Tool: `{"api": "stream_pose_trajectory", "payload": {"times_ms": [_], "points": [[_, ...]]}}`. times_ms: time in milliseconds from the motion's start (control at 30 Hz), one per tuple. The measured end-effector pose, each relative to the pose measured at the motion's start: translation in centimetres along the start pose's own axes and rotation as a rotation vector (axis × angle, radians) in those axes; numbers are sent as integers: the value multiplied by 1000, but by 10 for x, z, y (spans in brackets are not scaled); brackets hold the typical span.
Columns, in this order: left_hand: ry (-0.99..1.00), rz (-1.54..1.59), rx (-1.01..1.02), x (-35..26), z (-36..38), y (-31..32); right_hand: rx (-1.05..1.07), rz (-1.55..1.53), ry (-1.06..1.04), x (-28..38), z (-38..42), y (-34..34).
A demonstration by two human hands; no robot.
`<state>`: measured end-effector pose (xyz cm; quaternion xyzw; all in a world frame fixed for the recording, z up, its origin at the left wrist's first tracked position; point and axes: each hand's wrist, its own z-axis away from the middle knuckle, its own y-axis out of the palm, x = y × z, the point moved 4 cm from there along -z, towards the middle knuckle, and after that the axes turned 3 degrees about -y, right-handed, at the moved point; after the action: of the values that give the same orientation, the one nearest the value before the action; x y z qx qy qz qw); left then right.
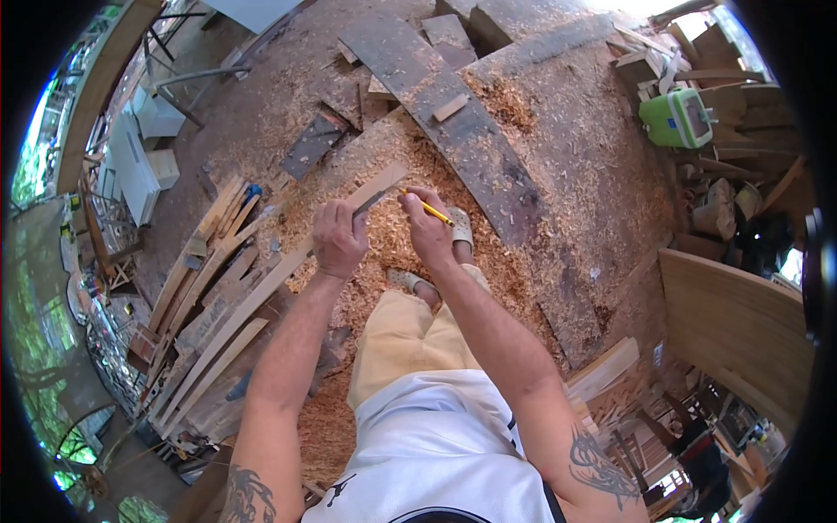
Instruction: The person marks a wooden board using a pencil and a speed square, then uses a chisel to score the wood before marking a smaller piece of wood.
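Note:
My left hand (pixel 340 237) is closed round a long, pale, curved wooden strip (pixel 277 272) and a thin grey tool (pixel 373 201), perhaps a ruler or blade, which lies by the strip's far end. In my right hand (pixel 427 228) is a yellow pencil (pixel 430 209), pinched between the fingers. One end of the pencil is near the tip of the grey tool. From the far end, the strip runs back under my left hand toward the lower left. The palm side of my left hand is hidden.
Wood shavings (pixel 349 418) cover the ground round my feet. A dark plank (pixel 488 166) lies ahead, with a small block (pixel 451 108) on it. More curved strips (pixel 187 270) are piled at left. A green cooler (pixel 676 119) and a large board (pixel 737 322) are at right.

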<state>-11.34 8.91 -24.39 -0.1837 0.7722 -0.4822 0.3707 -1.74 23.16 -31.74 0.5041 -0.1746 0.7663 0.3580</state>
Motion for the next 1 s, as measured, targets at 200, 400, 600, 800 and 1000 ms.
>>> {"api": "stream_pose_trajectory", "payload": {"times_ms": [200,400,600,800,1000], "points": [[-1,22,3,1,-1,0,5,-30,-10,-5,-4,2],[-8,22,15,2,-1,0,11,-19,-33,-4,-5,4],[-7,34,24,3,-1,1,6,2,-47,-3,-6,5],[-2,40,28,3,-1,0,-23,-1,-65,4,-1,7],[2,45,27,2,-2,0,-22,0,-50,12,-1,8]]}}
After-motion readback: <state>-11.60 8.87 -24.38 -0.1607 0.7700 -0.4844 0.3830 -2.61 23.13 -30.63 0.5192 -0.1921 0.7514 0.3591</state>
